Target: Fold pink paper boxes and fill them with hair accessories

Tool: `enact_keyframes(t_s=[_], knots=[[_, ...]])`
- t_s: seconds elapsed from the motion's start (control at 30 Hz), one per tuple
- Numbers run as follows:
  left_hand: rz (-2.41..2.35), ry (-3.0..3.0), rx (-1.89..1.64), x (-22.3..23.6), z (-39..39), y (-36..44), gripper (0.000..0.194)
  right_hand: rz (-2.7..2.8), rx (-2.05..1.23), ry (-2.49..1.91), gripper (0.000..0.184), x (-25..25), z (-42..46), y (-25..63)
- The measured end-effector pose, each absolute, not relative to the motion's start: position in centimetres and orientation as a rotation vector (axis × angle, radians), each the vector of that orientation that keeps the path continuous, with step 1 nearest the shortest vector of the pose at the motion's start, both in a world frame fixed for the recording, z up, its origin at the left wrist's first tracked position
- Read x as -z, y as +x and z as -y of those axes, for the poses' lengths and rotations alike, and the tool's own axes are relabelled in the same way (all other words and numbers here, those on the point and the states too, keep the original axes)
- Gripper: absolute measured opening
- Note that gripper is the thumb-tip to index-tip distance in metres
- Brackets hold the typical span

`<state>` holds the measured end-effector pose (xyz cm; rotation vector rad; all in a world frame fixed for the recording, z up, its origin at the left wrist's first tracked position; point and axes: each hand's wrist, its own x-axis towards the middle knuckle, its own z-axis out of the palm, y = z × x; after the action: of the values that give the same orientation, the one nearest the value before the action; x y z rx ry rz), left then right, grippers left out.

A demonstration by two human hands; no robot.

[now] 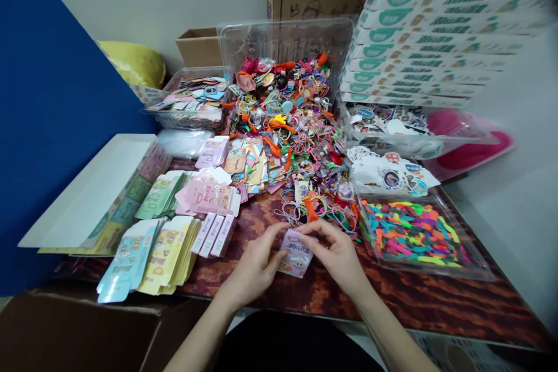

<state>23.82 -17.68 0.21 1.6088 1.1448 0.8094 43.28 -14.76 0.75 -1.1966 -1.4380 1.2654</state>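
Observation:
A small lilac printed box [295, 257] stands between my two hands above the table's front edge. My left hand [260, 256] grips its left side, with the thumb at the front. At its top right corner my right hand [333, 250] pinches the upper edge. Whether its top flap is closed is hidden by my fingers. Just behind lie hair ties [290, 211] and an orange balloon [311, 208], part of a big heap of trinkets [296, 122]. To the left, several lilac boxes [213, 235] stand together, next to flat yellow cartons [168, 253] and flat blue cartons [129, 258].
At right, a clear tray [436, 267] holds colourful balloons, with stickers [387, 174] behind it. A tall stack of white boxes [418, 29] rises at back right. Flat green cartons [159, 195], pink cartons [209, 195] and cards [253, 165] lie left. A blue panel [52, 99] bounds the left.

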Motion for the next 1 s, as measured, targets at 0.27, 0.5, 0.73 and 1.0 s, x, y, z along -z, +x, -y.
enact_keyframes(t_s=[0.27,0.5,0.73,1.0], knots=[[-1.178,1.619,-0.793,0.4,18.1,23.6,0.053,1.534,-1.371,-1.208,0.027,-1.3,13.9,44.1],[-1.147,1.512,-0.848,0.9,18.3,23.4,0.047,1.650,-1.284,-1.110,0.018,-0.7,14.3,44.1],[-1.092,1.414,-0.848,0.7,18.8,23.3,0.040,1.588,-1.316,-1.165,0.014,0.2,15.1,43.9],[-1.086,1.436,-0.838,0.7,18.7,23.0,0.039,1.705,-1.332,-1.217,0.019,-1.2,13.8,43.6]])
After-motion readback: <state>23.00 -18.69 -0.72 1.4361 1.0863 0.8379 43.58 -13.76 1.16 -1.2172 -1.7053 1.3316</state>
